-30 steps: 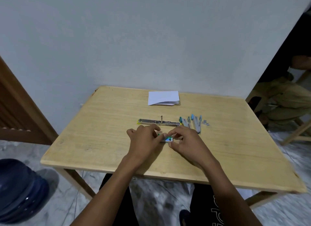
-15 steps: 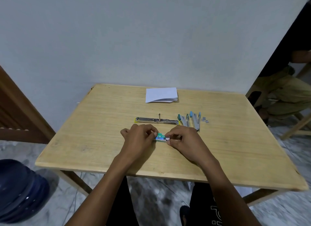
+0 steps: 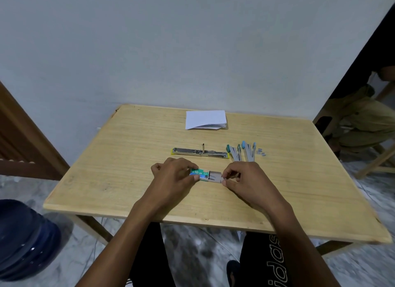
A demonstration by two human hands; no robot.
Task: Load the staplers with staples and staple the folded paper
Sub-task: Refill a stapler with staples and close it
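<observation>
The left grip [image 3: 173, 175] is clamping the staple box [image 3: 199, 174] while the right grip [image 3: 245, 180] is pinching its grey tray [image 3: 215, 177], which is best drawn out level and slowly.

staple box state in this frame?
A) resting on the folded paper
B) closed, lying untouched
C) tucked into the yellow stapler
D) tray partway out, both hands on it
D: the left hand grips the green sleeve while the right hand pinches the grey tray, which sticks partway out of the sleeve's right end.
</observation>
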